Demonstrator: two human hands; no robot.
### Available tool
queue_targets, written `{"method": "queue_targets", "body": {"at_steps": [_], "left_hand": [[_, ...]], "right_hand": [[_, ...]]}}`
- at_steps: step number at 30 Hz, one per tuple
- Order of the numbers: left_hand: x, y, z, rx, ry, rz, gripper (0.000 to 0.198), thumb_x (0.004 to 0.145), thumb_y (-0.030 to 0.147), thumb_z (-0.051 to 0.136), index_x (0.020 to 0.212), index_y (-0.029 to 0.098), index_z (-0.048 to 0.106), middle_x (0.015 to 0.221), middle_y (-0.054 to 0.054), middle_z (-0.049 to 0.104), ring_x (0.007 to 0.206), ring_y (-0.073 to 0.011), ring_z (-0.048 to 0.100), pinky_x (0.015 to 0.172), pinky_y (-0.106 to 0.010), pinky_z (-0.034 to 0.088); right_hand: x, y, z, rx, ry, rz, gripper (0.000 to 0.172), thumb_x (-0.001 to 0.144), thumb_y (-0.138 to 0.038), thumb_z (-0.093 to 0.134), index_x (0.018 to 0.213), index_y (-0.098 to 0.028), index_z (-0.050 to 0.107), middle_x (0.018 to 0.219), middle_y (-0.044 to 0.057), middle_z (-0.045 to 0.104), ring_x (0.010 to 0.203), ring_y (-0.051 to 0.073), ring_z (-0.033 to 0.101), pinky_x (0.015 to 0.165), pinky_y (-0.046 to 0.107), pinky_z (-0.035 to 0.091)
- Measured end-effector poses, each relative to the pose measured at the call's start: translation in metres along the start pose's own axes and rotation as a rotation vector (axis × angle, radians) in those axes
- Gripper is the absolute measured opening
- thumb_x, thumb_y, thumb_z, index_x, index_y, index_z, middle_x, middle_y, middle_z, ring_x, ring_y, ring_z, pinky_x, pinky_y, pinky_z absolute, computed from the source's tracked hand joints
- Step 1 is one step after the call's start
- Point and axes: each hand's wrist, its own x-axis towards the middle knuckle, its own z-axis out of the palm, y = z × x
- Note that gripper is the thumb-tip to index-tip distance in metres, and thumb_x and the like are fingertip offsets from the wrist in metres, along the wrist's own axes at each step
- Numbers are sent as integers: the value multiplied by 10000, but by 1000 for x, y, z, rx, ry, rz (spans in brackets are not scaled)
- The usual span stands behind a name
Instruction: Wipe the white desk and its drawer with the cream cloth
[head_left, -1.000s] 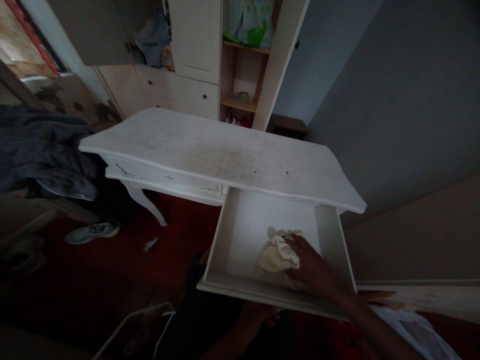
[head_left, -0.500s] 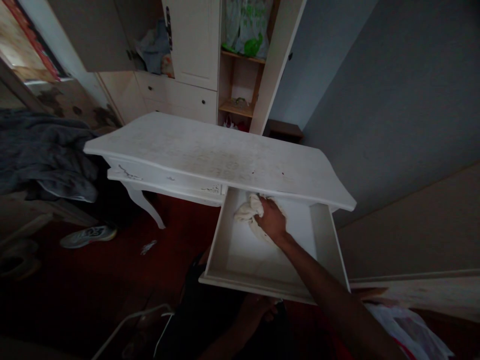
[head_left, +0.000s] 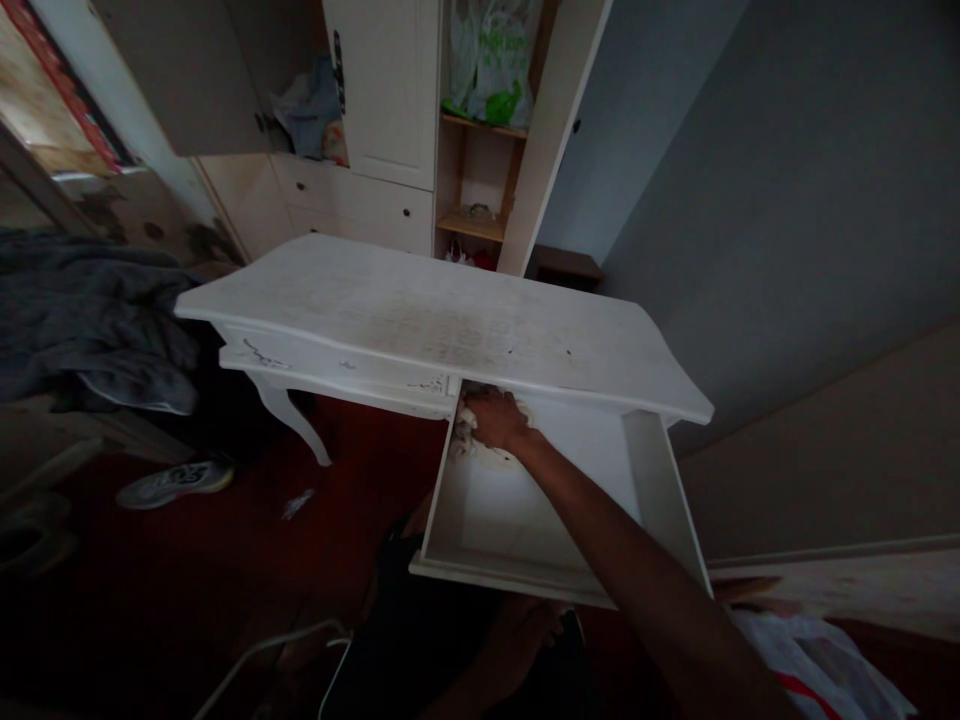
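My right hand (head_left: 496,420) is closed on a cream cloth (head_left: 491,457) and presses it into the back left corner of a pulled-out drawer (head_left: 525,570). Part of the cloth is bunched under the fingers and hidden. The drawer belongs to a white desk (head_left: 360,290) whose top has dark smudges. Below the drawer front, in deep shadow, my left hand (head_left: 525,635) rests over my dark-clothed lap. Its fingers look loosely apart, with nothing seen in them.
Behind the desk stands a white wardrobe (head_left: 390,130) with open doors and plastic bags (head_left: 499,60) inside. Dark clothing (head_left: 97,310) is heaped at left, above a shoe (head_left: 176,484). A white cable (head_left: 262,640) runs low at left; a plastic bag (head_left: 817,660) lies at lower right.
My right hand has moved the cloth left across the drawer bottom, into the back left corner. My left hand stays below the drawer, almost in place.
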Motion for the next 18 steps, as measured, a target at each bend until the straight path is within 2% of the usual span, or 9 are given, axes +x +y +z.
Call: {"method": "queue_targets", "body": {"at_steps": [7, 12, 18], "left_hand": [[3, 0, -4, 30, 22, -59, 496, 767, 582, 539, 915, 147, 726, 801, -46, 691, 736, -174, 584, 735, -304, 453], [0, 4, -7, 50, -14, -35, 488, 783, 575, 499, 930, 162, 715, 900, -61, 718, 808, -192, 603, 772, -318, 456], [4, -9, -4, -17, -11, -9, 557, 787, 665, 523, 876, 150, 715, 888, -81, 739, 763, -188, 619, 713, -306, 452]], "right_hand": [[-29, 2, 10, -10, -27, -280, 453, 766, -148, 658, 1214, -201, 627, 1287, 119, 651, 1265, 311, 475, 1001, 522, 405], [-62, -15, 22, 7, -26, -411, 328, 820, -189, 647, 1148, -205, 656, 1309, 117, 637, 1238, 296, 482, 983, 501, 411], [-96, -36, 42, 14, -61, -591, 178, 936, -194, 568, 1034, -238, 710, 1067, 56, 732, 1193, 273, 515, 990, 477, 377]]}}
